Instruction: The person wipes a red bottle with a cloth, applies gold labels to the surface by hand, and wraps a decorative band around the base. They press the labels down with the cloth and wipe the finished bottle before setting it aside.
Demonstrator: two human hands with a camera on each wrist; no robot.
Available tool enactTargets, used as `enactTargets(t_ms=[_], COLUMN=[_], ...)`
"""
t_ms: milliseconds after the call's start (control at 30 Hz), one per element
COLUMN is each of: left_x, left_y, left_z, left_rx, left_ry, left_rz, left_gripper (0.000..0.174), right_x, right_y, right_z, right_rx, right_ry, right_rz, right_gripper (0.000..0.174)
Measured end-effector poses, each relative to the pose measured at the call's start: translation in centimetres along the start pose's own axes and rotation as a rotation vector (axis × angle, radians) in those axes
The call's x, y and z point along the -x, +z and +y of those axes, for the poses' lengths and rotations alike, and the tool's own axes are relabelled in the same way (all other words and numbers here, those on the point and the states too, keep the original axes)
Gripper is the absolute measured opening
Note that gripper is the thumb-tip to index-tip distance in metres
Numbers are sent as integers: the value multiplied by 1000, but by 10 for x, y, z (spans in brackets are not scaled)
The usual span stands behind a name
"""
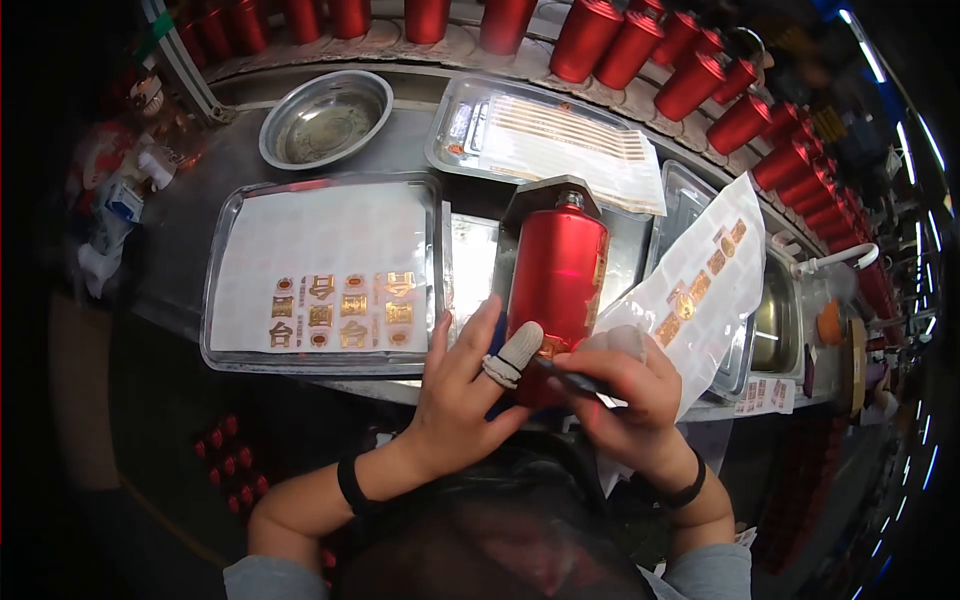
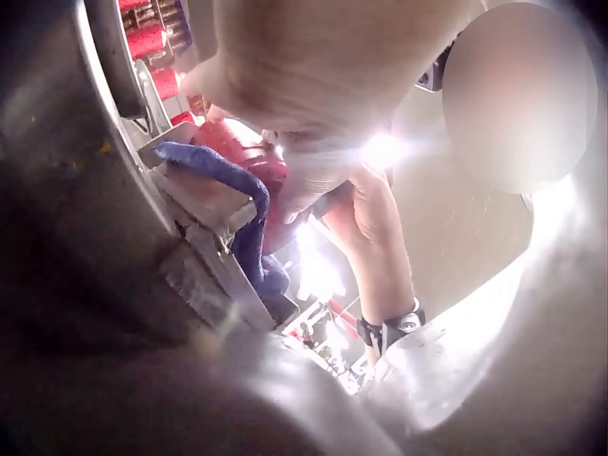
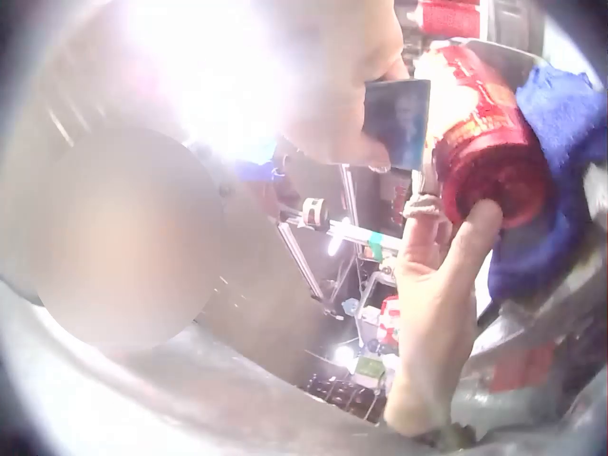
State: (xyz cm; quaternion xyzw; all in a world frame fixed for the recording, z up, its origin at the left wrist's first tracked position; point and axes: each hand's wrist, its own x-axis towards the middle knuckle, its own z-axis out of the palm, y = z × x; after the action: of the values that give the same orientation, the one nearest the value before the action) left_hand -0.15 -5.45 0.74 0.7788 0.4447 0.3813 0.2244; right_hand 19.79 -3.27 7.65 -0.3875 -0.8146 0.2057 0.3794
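A shiny red bottle [image 1: 558, 265] lies on its side on a metal stand [image 1: 617, 248], its neck pointing away from me. Gold decals show along its right side and near its base. My left hand [image 1: 440, 405] steadies it with spread fingers; a pale finger cot [image 1: 520, 347] on one finger presses the bottle near its base, and the thumb touches the base [image 3: 484, 204]. Between thumb and fingers, my right hand [image 1: 635, 395] pinches a dark flat rectangular piece [image 3: 404, 123], its edge at the bottle by the covered fingertip. A blue cloth [image 3: 565, 104] lies under the bottle.
To the left, a clear tray [image 1: 207, 335] holds a white sheet of gold decals [image 1: 340, 315]. Another decal sheet [image 1: 715, 275] leans at the right. Behind are a metal bowl [image 1: 325, 120], a tray with striped sheets [image 1: 570, 130] and a curved row of red bottles [image 1: 585, 40].
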Motion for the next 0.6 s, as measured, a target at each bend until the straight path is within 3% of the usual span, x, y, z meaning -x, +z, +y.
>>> enactTargets(t_ms=[133, 300, 400, 467, 533, 600], left_x=[7, 16, 8, -8, -24, -27], left_y=[3, 9, 3, -1, 6, 16], left_z=[-6, -14, -5, 8, 19, 16], left_rx=[-24, -47, 21, -50, -84, -161], left_ry=[-27, -129, -111, -6, 87, 156], left_rz=[1, -18, 6, -51, -80, -33], left_gripper=[81, 84, 90, 101, 104, 105], right_x=[4, -12, -2, 3, 9, 19], right_y=[8, 6, 4, -6, -8, -11], right_z=[1, 0, -3, 5, 8, 20], right_rx=[-66, 117, -124, -82, -381, -537], right_ry=[141, -197, 43, 187, 565, 680], right_rz=[122, -49, 50, 233, 391, 364], right_gripper=[30, 25, 24, 19, 12, 8])
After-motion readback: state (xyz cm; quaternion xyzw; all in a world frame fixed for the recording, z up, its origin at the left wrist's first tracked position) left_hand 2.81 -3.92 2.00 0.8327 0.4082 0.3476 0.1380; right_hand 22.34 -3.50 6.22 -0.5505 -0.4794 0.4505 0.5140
